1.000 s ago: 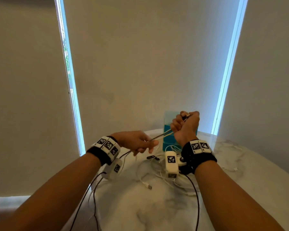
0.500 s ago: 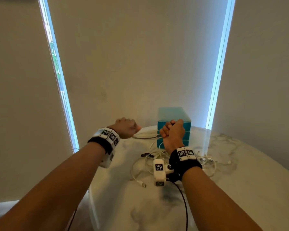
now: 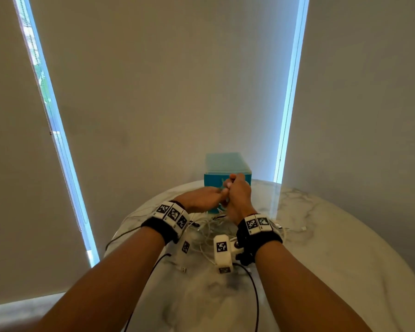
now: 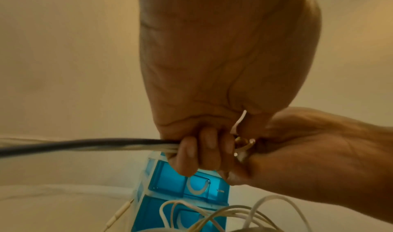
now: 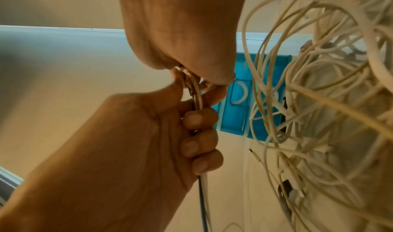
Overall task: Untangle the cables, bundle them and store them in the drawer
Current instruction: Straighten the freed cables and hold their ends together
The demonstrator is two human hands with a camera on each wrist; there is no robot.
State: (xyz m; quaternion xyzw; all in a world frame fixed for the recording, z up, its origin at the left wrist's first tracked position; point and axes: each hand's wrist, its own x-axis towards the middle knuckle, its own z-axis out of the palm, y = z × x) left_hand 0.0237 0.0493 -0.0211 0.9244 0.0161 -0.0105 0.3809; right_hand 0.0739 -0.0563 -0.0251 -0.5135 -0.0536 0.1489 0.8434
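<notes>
Held a small bunch [image 4: 106, 145] of cables, one dark and some white, tight in the left hand [image 3: 201, 197]. Curled all four left fingers [image 5: 199, 118] round that bunch. Pressed the right hand [image 3: 238, 200] close against the left, just above the counter [image 3: 333, 271]. Closed the right hand on the top loops of the same bunch. Could not see the right fingertips well.

Saw the other cables in a messy heap [image 3: 209, 230] on the counter, under and near both wrists. Saw a few more off to the right. Saw the blue drawer box [image 3: 225, 164] at the far side of the counter, just behind the hands. Saw no drawer pulled out.

Judged the step to be bundling: folding a few freed cables into one neat bunch. Judged the job to be far from done, with most cables in a tangle and the held bunch not yet put away.

Needed next, most likely, to wind a loose end round the bunch and tuck it in. Needed a firm left grip for that, to stop the loops from springing open. Needed one free hand after that to pull a drawer open. Needed care with the long ends trailing out of the left fist, so as not to catch the heap.
</notes>
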